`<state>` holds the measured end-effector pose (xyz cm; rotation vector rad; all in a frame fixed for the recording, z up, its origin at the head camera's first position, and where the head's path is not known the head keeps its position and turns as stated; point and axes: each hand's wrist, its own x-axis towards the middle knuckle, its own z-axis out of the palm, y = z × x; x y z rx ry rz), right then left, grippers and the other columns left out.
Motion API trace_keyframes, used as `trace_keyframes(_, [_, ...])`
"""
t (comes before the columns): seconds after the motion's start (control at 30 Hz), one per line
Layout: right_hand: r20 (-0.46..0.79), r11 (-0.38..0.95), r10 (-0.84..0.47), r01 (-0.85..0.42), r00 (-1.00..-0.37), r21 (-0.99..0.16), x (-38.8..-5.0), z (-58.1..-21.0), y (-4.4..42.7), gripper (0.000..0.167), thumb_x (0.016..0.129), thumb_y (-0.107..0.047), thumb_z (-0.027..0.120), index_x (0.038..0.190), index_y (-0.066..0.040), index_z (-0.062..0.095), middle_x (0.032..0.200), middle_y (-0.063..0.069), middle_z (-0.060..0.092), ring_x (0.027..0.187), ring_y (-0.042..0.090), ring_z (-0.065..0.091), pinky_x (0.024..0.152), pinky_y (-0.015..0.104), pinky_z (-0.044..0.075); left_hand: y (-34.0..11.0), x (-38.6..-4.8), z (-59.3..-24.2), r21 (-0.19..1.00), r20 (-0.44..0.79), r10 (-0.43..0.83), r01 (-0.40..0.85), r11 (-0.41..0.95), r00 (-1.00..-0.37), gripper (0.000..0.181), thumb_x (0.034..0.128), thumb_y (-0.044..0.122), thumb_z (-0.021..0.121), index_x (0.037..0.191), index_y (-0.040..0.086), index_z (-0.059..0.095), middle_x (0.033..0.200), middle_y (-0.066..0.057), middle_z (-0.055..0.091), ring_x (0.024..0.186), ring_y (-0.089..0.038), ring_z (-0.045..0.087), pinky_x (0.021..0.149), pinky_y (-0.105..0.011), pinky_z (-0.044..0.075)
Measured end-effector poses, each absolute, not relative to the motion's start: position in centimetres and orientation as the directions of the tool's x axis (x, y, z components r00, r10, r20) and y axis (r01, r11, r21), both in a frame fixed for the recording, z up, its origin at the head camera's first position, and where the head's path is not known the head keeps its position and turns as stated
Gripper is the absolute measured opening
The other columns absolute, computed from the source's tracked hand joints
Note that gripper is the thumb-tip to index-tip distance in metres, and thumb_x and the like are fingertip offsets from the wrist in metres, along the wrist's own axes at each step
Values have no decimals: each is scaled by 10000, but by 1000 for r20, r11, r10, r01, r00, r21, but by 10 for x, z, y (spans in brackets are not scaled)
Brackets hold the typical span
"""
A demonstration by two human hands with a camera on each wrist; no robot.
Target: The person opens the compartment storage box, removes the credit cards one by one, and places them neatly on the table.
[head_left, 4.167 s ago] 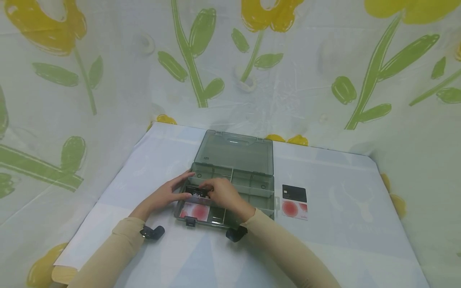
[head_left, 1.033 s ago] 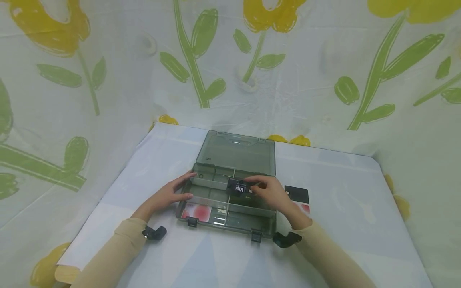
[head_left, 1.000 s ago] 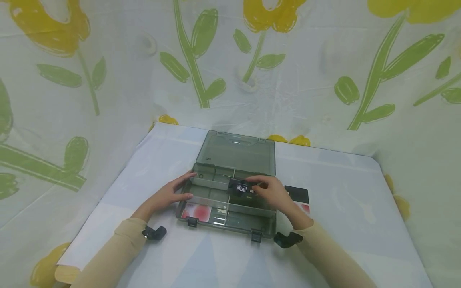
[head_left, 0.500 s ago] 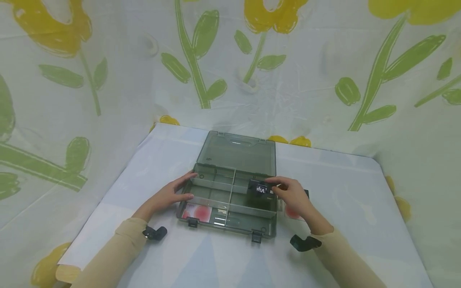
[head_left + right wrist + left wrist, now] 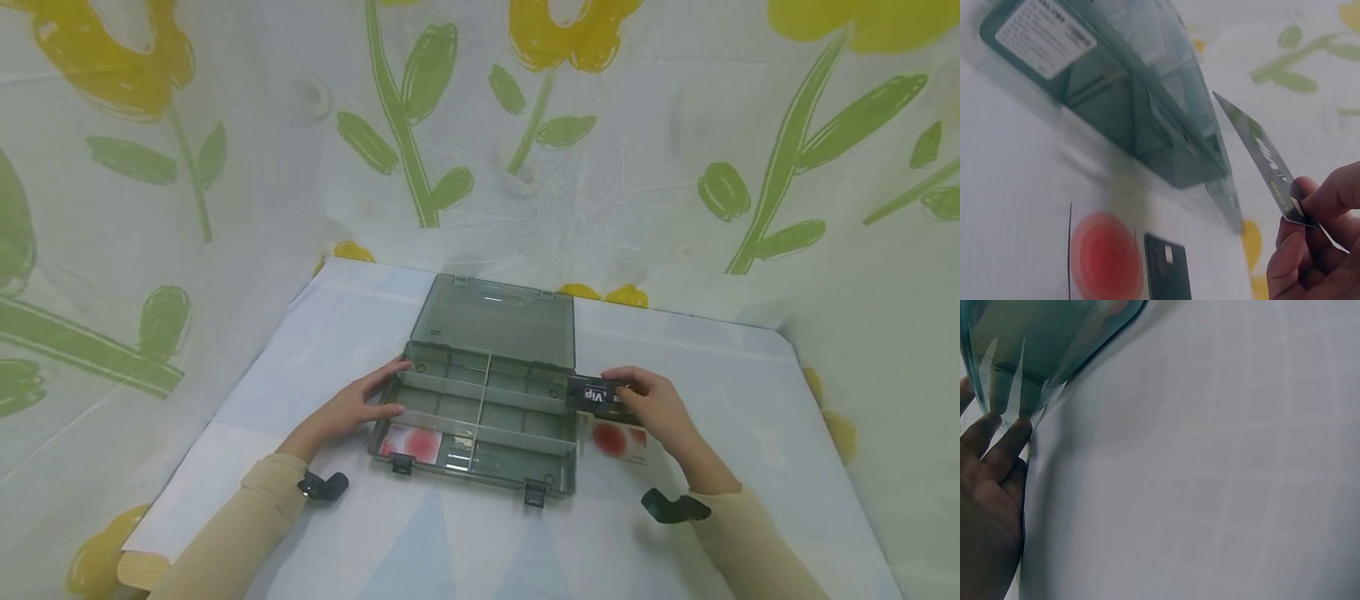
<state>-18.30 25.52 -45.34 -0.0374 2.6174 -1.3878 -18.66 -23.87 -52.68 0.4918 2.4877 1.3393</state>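
Observation:
My right hand (image 5: 660,412) pinches a black VIP card (image 5: 588,393) by its end, just off the right side of a smoky-green divided plastic box (image 5: 491,482). In the right wrist view the same VIP card (image 5: 1260,156) tilts up between thumb and fingers, apart from the box. My left hand (image 5: 341,417) rests with spread fingers on the box's left edge; the left wrist view has its fingertips (image 5: 1016,431) touching the wall. The box's lid (image 5: 495,321) lies back. A red-and-white card (image 5: 411,442) sits in its front left compartment.
On the table right of the box lies another red-and-white card (image 5: 618,440). Beside it is a black card with a chip (image 5: 1169,269), mostly hidden in the head view by the held card. A flowered curtain (image 5: 637,167) surrounds the table.
My right hand has lifted the VIP card from the box's left middle compartment and carried it rightward, past the box's right edge. My left hand has stayed on the box.

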Motion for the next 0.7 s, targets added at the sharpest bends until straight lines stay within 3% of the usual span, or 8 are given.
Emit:
trace_keyframes(0.17, [-161,596,-64,92,-985,-798,-184,-455,277,353,1029,-115,487,1344,-42,629,1386,224,575,1170,353,551,879,289,526,-239,-187,-527,843,-71,425,174,509,-903,769,925,390,746,1585,296,364,1692,-84,193,1529,-388,209,1198,-649,194])
trace_keyframes(0.7, [-218,672,-4,159,-976,-723,-186,-478,344,403,1049,-146,451,1412,-8,557,1461,262,481,1203,393,483,857,305,494,-239,-185,-528,841,-56,431,190,507,-901,748,933,388,737,1581,317,369,1695,-65,191,1532,-384,199,1180,-686,188])
